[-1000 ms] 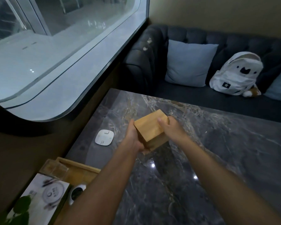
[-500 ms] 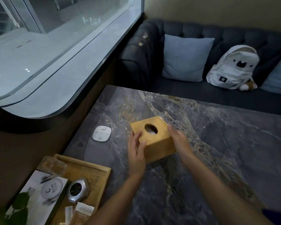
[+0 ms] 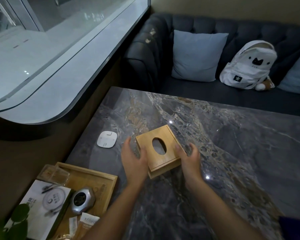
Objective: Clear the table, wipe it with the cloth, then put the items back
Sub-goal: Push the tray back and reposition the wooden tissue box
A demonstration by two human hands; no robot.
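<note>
A wooden tissue box with an oval slot in its lid rests on the dark marble table, left of the middle. My left hand is at the box's left side with fingers spread and only the thumb touching the lid's edge. My right hand grips the box's right side, thumb on the lid. A dark blue thing, possibly the cloth, shows at the bottom right corner of the table.
A white square pad lies near the table's left edge. A wooden tray at the near left holds a silver device, packets and a glass. Beyond the table, a dark sofa carries a cushion and a white backpack.
The tissue box was turned slot-up, lowered and set on the table. My left hand has loosened and spread its fingers.
</note>
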